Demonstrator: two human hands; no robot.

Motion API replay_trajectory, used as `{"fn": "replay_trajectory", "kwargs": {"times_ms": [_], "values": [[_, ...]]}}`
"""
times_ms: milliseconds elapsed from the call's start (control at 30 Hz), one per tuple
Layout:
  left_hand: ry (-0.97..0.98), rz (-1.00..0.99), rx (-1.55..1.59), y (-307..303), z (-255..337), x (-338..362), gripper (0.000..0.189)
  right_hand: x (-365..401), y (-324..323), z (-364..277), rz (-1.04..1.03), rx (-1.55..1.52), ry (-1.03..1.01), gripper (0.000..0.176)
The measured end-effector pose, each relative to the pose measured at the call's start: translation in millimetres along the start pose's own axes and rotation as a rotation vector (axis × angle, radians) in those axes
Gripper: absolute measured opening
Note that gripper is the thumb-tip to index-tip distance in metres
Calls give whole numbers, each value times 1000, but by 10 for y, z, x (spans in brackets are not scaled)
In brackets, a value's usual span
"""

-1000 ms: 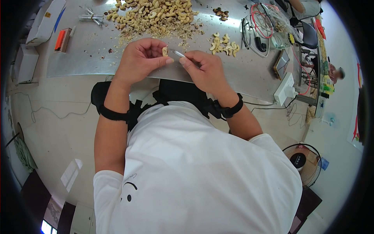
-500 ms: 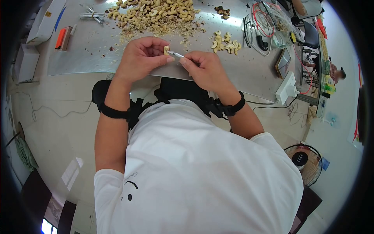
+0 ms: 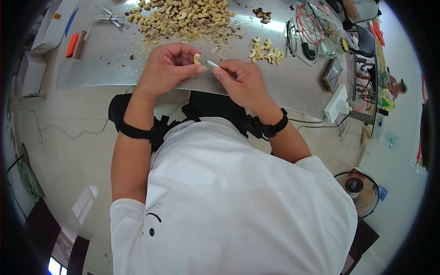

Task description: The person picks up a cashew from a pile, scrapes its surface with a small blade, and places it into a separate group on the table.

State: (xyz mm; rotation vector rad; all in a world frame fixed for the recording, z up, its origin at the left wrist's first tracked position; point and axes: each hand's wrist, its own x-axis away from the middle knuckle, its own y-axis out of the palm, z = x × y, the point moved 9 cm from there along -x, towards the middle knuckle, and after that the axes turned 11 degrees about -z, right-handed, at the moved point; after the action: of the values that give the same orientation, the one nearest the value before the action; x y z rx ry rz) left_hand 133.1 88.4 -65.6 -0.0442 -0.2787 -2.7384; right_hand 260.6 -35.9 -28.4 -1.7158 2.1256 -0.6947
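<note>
- Cream-coloured cashew kernel (image 3: 196, 58): you hold this curved, smooth piece pinched between the thumb and fingertips of your left hand (image 3: 167, 68), just above the near part of the table.
- Your left hand is closed narrowly around the kernel, fingers curled inward, and the kernel faces your right hand.
- Your right hand (image 3: 240, 82) is clamped around a thin metal tool (image 3: 211, 64), a slim, shiny rod whose tip points at the kernel and lies just beside it. You cannot tell from this view whether tip and kernel touch.
- Both hands sit close together over the metal tabletop (image 3: 101, 59), a flat, dull grey sheet with soft reflections.
- Beyond the hands lies a large pile of cashews (image 3: 183, 18), tan and irregular, mixed with fine, crumbly skin fragments.
- To the right of the pile is a small group of pale kernels (image 3: 265, 49), crescent-shaped and clean-looking.
- Further back sits a cluster of dark brown pieces (image 3: 262, 14).
- An orange box (image 3: 73, 44) lies on the left part of the sheet.
- A white power strip (image 3: 338, 104) rests at the right edge, near coiled red cables (image 3: 307, 23).
- Each wrist carries a black band: left band (image 3: 133, 133) and right band (image 3: 275, 128).
</note>
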Motion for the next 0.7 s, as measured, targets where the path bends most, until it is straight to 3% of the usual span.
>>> {"fn": "replay_trajectory", "kwargs": {"times_ms": [367,567,700], "values": [[0,8,-47,-21,-31,-8,27,-28,119,127,-143,-40,88,19],[-98,29,-52,-2,-10,-2,21,37,-79,-114,167,87,-54,18],[-39,44,-63,-26,-44,-21,23,23,-31,-47,59,22,-15,17]]}}
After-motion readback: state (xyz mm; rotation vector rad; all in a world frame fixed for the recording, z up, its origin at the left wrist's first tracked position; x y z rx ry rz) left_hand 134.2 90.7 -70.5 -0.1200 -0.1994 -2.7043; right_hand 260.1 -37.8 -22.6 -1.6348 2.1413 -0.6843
